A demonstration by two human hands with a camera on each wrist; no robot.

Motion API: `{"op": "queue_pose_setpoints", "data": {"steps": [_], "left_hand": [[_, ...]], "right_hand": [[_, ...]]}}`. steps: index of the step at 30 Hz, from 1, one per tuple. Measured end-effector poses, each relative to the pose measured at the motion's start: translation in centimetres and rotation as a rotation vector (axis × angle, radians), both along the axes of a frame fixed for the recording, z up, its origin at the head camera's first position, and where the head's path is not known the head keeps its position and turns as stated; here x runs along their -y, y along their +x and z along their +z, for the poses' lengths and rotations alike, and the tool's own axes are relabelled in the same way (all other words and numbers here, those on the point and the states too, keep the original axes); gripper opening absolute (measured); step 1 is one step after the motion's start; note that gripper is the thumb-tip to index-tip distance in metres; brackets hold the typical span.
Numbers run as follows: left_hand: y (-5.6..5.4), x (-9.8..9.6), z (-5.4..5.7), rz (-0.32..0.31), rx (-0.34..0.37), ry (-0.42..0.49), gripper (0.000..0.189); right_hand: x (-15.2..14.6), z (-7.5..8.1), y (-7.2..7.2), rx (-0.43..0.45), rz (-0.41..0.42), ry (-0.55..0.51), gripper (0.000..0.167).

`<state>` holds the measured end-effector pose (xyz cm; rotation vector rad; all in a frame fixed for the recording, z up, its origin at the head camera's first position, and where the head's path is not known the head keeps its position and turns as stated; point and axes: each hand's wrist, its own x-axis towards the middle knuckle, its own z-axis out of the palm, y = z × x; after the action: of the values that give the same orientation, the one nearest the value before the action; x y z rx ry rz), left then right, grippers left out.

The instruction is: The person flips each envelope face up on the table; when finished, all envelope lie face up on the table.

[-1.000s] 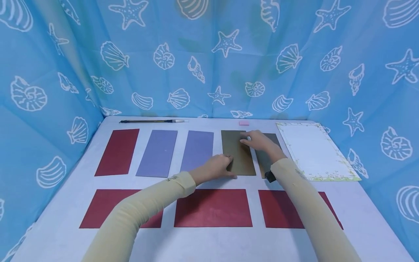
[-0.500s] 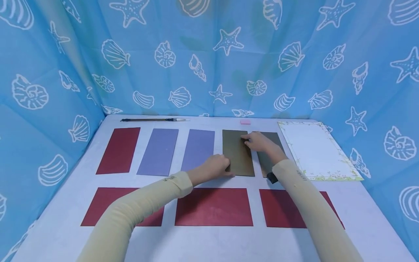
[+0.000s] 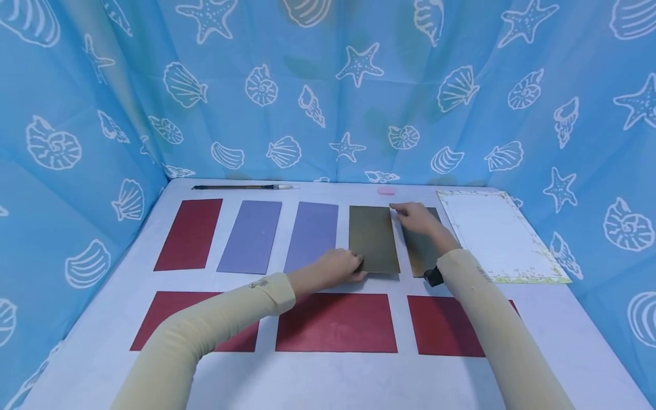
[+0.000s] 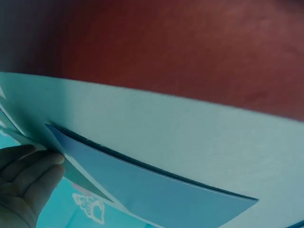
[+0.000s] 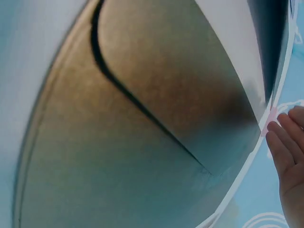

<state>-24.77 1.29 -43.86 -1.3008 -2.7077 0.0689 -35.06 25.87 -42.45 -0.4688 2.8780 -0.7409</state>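
Note:
An olive-brown rectangular card (image 3: 373, 236) lies between my two hands, its near edge slightly raised over a shadow. My left hand (image 3: 334, 267) pinches it by the near left corner. At the far right corner, the fingertips of my right hand (image 3: 417, 217) hold its edge; the thumb is hidden. Under the right wrist lies a second olive-brown card (image 3: 422, 250), partly covered by that hand. It fills much of the right wrist view, with the right fingers (image 5: 282, 147) at the far edge. Nearest my left hand lies a purple card (image 3: 312, 233).
Another purple card (image 3: 250, 236) and a red card (image 3: 188, 234) lie to the left. Several red cards (image 3: 335, 323) form the near row, partly under my sleeves. A brush (image 3: 241, 187), pink eraser (image 3: 386, 191) and bordered white sheet (image 3: 499, 233) lie farther back. A shell-patterned curtain (image 3: 328, 85) encloses the table.
My right hand has shifted slightly right, to the far right corner of the olive-brown card. The card's near edge has risen a little, and my left fingers have closed around its corner.

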Motion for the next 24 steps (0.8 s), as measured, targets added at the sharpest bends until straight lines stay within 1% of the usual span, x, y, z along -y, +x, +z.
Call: {"op": "queue_pose_setpoints", "data": {"steps": [2, 5, 11, 13, 15, 19, 24], "left_hand": [[0.2, 0.2, -0.1, -0.011, -0.027, 0.014, 0.030], [0.5, 0.6, -0.2, -0.022, -0.041, 0.050, 0.036], [1.1, 1.2, 0.0, -0.047, -0.030, 0.099, 0.041], [1.2, 1.2, 0.0, -0.047, -0.023, 0.097, 0.041], [1.3, 1.2, -0.1, -0.040, -0.020, 0.087, 0.042], [1.4, 1.2, -0.2, -0.037, -0.036, 0.072, 0.042], [1.6, 1.3, -0.3, -0.057, -0.050, 0.091, 0.042]], "right_hand": [[-0.2, 0.0, -0.2, 0.005, -0.018, -0.020, 0.044], [-0.2, 0.0, -0.5, 0.016, -0.028, -0.043, 0.045], [0.1, 0.0, -0.5, 0.068, -0.057, -0.138, 0.044], [0.2, 0.0, -0.5, 0.075, -0.073, -0.164, 0.044], [0.2, 0.0, -0.6, 0.065, -0.072, -0.187, 0.044], [0.3, 0.3, -0.7, 0.065, -0.079, -0.240, 0.045], [0.6, 0.9, -0.6, 0.084, -0.098, -0.310, 0.047]]}}
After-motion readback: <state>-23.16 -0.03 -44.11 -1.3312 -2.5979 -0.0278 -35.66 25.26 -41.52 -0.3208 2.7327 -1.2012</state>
